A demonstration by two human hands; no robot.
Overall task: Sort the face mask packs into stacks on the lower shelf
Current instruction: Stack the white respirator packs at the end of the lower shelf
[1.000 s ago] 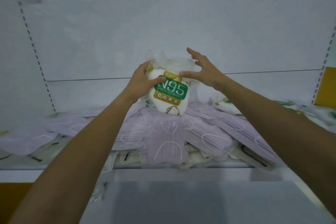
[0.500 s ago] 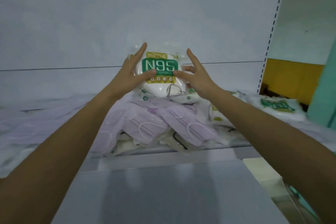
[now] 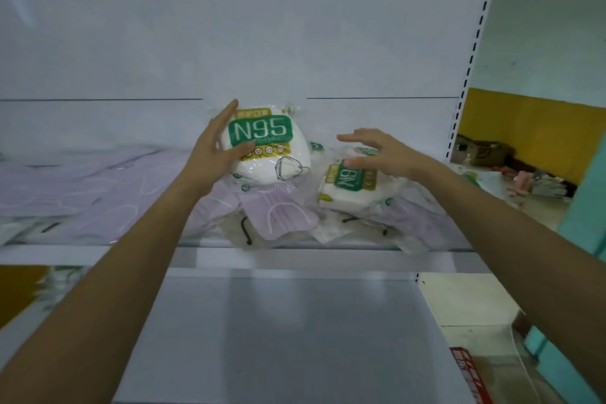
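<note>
A white N95 mask pack [image 3: 272, 154] with a green label is held upright above the upper shelf by my left hand [image 3: 216, 154], thumb across its front and fingers along its left edge. My right hand [image 3: 380, 154] hovers with spread fingers just over a second N95 pack [image 3: 354, 187] lying flat on the pile to the right; I cannot tell if it touches. Lilac mask packs [image 3: 278, 213] lie heaped underneath and spread leftwards [image 3: 91, 190]. The lower shelf [image 3: 288, 331] shows bare white below.
The upper shelf's front edge [image 3: 295, 256] crosses the middle. A perforated upright [image 3: 472, 56] bounds the unit on the right. Beyond it are a yellow wall band [image 3: 537, 128], floor clutter [image 3: 524, 180] and a red box [image 3: 469, 374] at the bottom right.
My right hand has let go of the held N95 pack and moved right, over the second N95 pack. The left hand alone holds the first pack. The view has swung right.
</note>
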